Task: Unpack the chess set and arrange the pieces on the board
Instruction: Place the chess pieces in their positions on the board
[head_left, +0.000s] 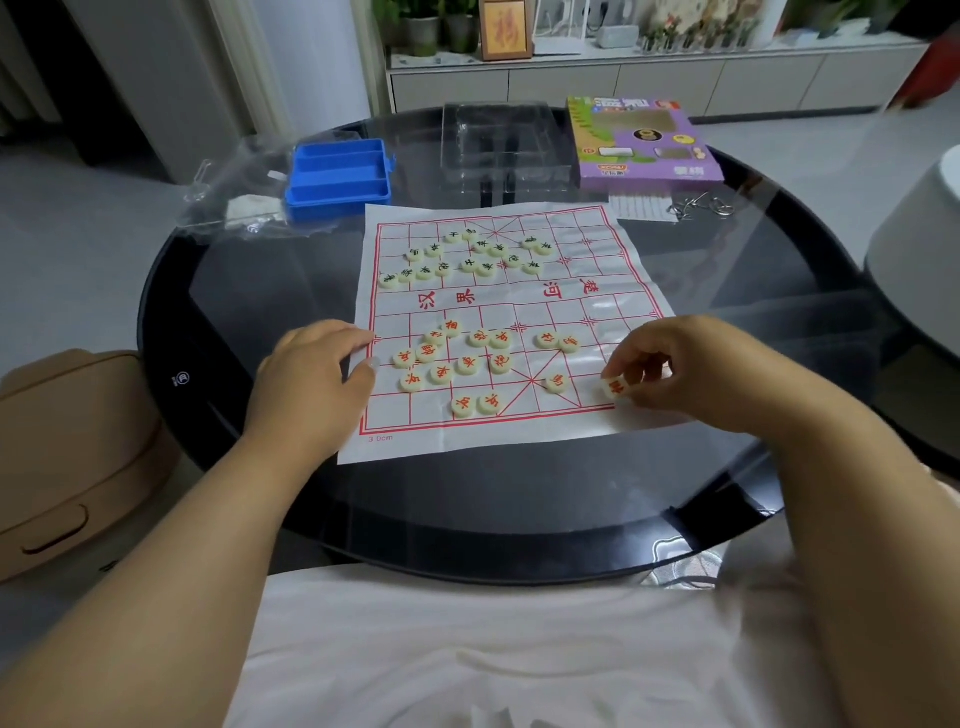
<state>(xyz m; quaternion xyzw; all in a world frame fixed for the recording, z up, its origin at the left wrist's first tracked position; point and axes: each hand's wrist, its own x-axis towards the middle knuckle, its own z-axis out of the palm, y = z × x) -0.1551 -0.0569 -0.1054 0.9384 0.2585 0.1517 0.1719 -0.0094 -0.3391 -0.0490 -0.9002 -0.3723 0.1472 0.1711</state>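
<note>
A white paper board (524, 296) with red grid lines lies flat on the round black glass table (171, 312). Several cream discs with dark characters (470, 257) lie scattered on its far half. Several cream discs with red characters (457, 364) lie loose on the near half. My right hand (670, 369) pinches one red-lettered disc (615, 387) at the board's near right corner, just above the paper. My left hand (311, 369) rests on the board's left edge with relaxed fingers, thumb on the paper, holding nothing.
An open blue plastic case (340, 176) sits beyond the board's far left corner beside crumpled clear plastic (234, 197). A clear plastic tray (498, 145) and a purple game box (641, 140) stand behind the board. Metal ring puzzles (701, 208) lie far right. A tan stool (67, 447) stands left.
</note>
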